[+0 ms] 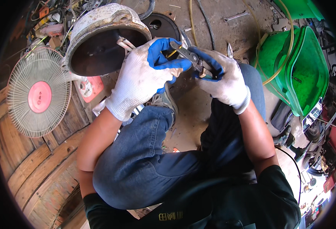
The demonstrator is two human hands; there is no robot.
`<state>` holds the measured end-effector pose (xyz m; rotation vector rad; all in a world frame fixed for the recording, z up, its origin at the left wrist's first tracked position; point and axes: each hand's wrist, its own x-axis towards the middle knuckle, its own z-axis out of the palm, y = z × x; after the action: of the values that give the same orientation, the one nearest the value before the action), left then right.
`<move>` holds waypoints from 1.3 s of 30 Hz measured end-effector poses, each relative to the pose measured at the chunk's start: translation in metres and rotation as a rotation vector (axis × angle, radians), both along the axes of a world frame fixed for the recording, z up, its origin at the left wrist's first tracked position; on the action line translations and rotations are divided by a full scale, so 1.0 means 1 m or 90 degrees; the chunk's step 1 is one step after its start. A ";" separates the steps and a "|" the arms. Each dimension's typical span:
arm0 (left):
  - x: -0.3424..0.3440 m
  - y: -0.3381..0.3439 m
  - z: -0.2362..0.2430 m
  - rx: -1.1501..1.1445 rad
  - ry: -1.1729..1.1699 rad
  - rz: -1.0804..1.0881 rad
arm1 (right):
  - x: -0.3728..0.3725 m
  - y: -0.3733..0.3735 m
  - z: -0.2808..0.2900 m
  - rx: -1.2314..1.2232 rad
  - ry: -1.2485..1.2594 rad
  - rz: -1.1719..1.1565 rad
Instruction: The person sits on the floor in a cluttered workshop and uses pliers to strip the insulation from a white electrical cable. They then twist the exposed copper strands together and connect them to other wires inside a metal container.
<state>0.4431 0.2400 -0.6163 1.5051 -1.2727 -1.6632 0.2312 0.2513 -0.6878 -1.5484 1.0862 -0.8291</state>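
My right hand (226, 78), in a white glove with blue-coated fingers, is closed round a pair of pliers (190, 57). The dark metal jaws point up and left toward my other hand. In a matching glove, my left hand (139, 78) pinches a thin yellow wire (174, 52), which lies close to the jaws. Whether the jaws touch the wire I cannot tell. Behind my left hand, pale sleeved leads (126, 43) stick out at the mouth of a rusty, white-painted round metal housing (103, 17). The housing is tipped so its dark hollow inside shows.
A fan grille (57, 89) with a pink centre lies at the left on wooden boards (30, 152). At the right stands a green plastic bin (276, 51) with a yellowish hose (290, 42) across it. A wrench (236, 16) rests on the dirty floor. Tools and scrap crowd both sides.
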 end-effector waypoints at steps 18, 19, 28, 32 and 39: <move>0.010 -0.004 -0.023 -0.213 -0.338 -0.139 | -0.031 -0.010 0.056 0.058 -0.278 -0.307; 0.011 -0.002 -0.024 -0.222 -0.316 -0.128 | -0.033 -0.010 0.042 0.096 -0.261 -0.263; 0.013 0.031 0.018 -0.127 -0.056 0.005 | -0.040 0.023 0.004 0.354 -0.289 -0.118; 0.035 0.044 0.024 -0.181 -0.169 0.068 | -0.043 0.021 -0.009 0.355 -0.350 -0.153; 0.021 0.036 0.027 -0.388 -0.486 -0.082 | -0.049 0.028 -0.042 0.020 -0.024 -0.013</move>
<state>0.4639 0.2764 -0.5895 1.7101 -2.0599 -0.6130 0.1821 0.2788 -0.7295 -1.4919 1.0843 -0.8475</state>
